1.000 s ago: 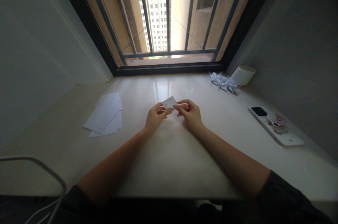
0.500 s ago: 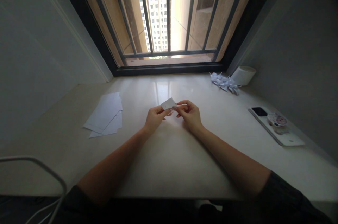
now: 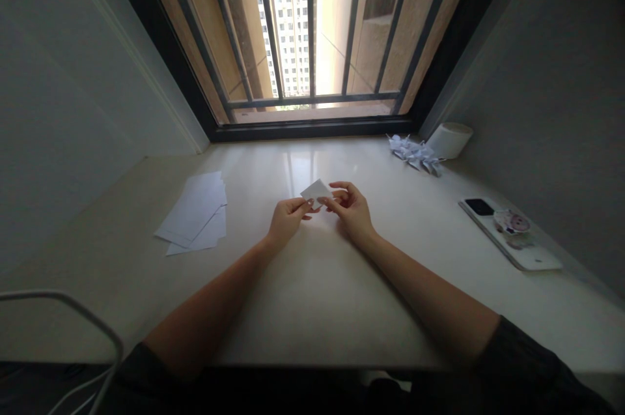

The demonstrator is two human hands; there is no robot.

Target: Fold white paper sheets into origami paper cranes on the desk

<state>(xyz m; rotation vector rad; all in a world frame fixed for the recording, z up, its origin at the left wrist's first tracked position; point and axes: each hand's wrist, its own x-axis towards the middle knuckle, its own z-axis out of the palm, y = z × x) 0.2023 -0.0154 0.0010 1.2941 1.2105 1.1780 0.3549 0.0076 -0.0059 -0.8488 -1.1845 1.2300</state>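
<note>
A small folded white paper [image 3: 316, 191] is held just above the pale sill [image 3: 312, 291] in the middle of the view. My left hand [image 3: 288, 219] pinches its lower left edge between thumb and fingers. My right hand [image 3: 350, 208] pinches its right edge, with the other fingers curled. Both forearms reach in from the bottom of the view.
A loose stack of white sheets [image 3: 194, 213] lies to the left. Several folded paper figures [image 3: 415, 153] sit at the back right beside a white roll [image 3: 449, 139]. A phone [image 3: 510, 239] with a sticker lies at the right. A white cable [image 3: 68, 311] curves at the lower left.
The folded paper has turned slightly between my fingers and shifted a little to the right. My right fingers have opened somewhat around its edge. My arms have stayed in place.
</note>
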